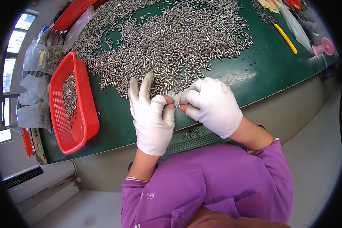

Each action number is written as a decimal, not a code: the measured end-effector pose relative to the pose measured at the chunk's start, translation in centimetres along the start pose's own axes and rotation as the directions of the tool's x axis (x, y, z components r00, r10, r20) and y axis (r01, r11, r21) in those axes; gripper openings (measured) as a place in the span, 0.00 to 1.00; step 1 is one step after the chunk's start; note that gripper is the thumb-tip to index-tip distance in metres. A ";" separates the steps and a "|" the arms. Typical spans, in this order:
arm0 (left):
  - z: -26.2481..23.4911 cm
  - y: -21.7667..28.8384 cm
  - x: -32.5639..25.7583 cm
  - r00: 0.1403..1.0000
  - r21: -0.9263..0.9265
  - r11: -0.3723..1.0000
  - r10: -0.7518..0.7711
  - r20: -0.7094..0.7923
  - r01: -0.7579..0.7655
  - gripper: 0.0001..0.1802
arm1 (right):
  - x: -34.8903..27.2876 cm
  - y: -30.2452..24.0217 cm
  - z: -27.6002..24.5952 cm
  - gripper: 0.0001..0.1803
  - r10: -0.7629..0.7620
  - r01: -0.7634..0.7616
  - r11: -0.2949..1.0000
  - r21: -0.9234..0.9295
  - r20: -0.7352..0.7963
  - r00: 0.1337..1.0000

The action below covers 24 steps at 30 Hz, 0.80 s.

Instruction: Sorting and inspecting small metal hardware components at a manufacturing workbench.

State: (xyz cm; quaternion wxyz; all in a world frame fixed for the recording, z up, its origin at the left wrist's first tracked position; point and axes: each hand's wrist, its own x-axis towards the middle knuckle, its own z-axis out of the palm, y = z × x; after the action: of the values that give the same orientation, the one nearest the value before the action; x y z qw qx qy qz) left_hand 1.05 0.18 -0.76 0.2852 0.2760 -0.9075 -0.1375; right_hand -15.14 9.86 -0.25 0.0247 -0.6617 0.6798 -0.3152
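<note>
A wide heap of small silvery metal pins (171, 45) covers much of the green table. At its near edge both my hands meet, in white gloves with bare thumb and index fingertips. My left hand (152, 119) has thumb and index finger drawn together, its other fingers stretched over the pins; what sits in the pinch is too small to make out. My right hand (214, 106) is curled, thumb and index finger closed at a few loose pins (177, 105) between the two hands. Whether these are gripped or just touched is hard to see.
A red plastic basket (88, 117), with pins inside, stands left of my hands. Below the table edge a green perforated tray (190, 141) holds a few dark pieces. A yellow tube (285, 38) and a pink spool-like piece (323, 47) lie right. Plastic bags (34, 91) crowd the left.
</note>
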 end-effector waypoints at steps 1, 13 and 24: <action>-0.1 0.0 -0.1 1.000 0.026 1.000 0.000 -0.001 0.000 0.10 | 0.0 0.0 0.0 0.07 -0.001 0.001 1.000 0.000 0.001 1.000; -0.4 -0.2 -0.7 1.000 0.079 0.997 -0.002 -0.010 0.003 0.13 | 0.7 -1.1 0.5 0.07 0.012 -0.012 1.000 0.005 -0.023 1.000; -0.8 -0.6 -1.4 1.000 0.011 1.000 -0.001 0.029 0.001 0.11 | 0.7 -1.3 0.5 0.05 0.050 -0.053 0.997 0.063 0.049 0.998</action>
State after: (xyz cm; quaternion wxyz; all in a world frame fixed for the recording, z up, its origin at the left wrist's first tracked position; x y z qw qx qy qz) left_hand 2.68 0.43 -0.96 0.2705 0.2759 -0.9122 -0.1366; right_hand -13.87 9.17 0.21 0.0702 -0.6502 0.6853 -0.3205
